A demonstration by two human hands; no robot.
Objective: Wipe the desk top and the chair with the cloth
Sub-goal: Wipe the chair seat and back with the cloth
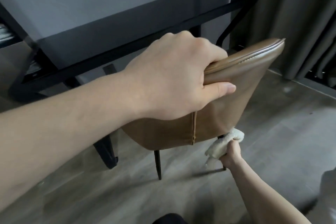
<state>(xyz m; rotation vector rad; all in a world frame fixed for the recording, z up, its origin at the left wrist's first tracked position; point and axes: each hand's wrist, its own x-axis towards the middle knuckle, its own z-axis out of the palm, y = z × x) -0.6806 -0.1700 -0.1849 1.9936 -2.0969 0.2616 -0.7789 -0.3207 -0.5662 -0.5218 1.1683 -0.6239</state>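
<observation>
The brown leather chair [214, 96] stands with its back toward the person, and everything else sits around it. Behind the chair is the desk [112, 29], a dark glass top on a black frame; one black desk leg [105, 149] comes down to the floor just left of the chair's seat. The grey wall rises behind the desk. To the right of the chair hang grey curtains [291, 20], reaching down to a dark track at the floor. The wooden floor [272, 132] spreads under the chair and toward the person.

The left hand [174, 76] grips the top edge of the chair's back, fingers curled over the far side and out of sight, thumb lying flat along the near side. Its forearm crosses in front of the chair's left half and hides that part of the back.

Low at the chair's right rear corner, the right hand [231, 154] is closed round the white cloth [225, 143], bunched in the fist. The cloth is pressed around the thin black rear leg there, just beneath the seat's lower edge, and hides the upper part of that leg; only its foot shows below the hand. Another thin leg [157, 164] stands free under the middle of the seat.

No brand, label or writing can be read on anything near the chair
</observation>
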